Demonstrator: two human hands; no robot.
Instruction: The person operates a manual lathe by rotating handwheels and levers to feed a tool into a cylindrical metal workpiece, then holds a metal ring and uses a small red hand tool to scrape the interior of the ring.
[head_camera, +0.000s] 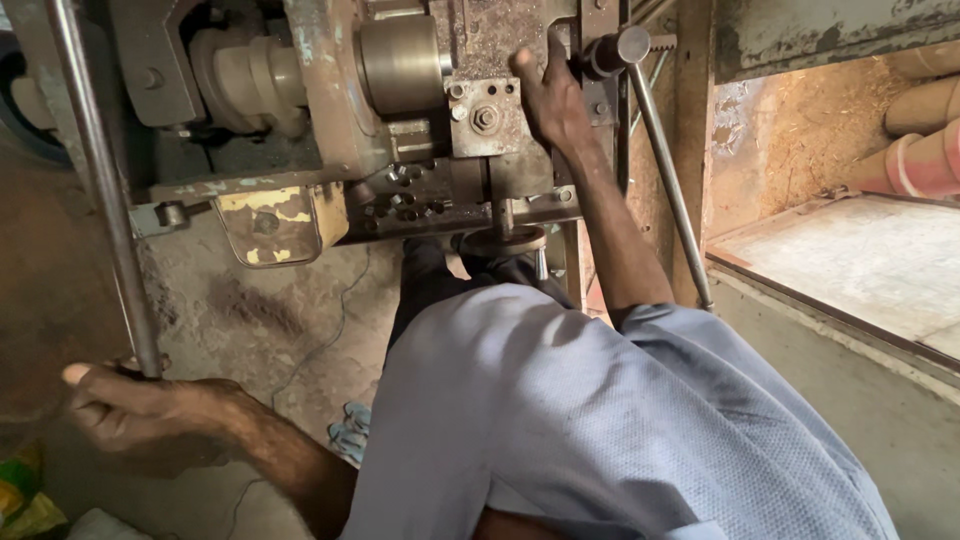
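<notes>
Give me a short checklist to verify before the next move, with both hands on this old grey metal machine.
1. Left hand wrapped around the long thin steel bar: ok, fist closed on its lower end.
2. Right hand on the worn grey metal machine: ok, it rests beside the black round knob.
3. Right hand gripping that knob: cannot tell.
4. Small round handwheel free of the blue-grey trouser knee: not ok, very close above it.
5. Pinkish wooden turned pieces away from both hands: ok.
</notes>
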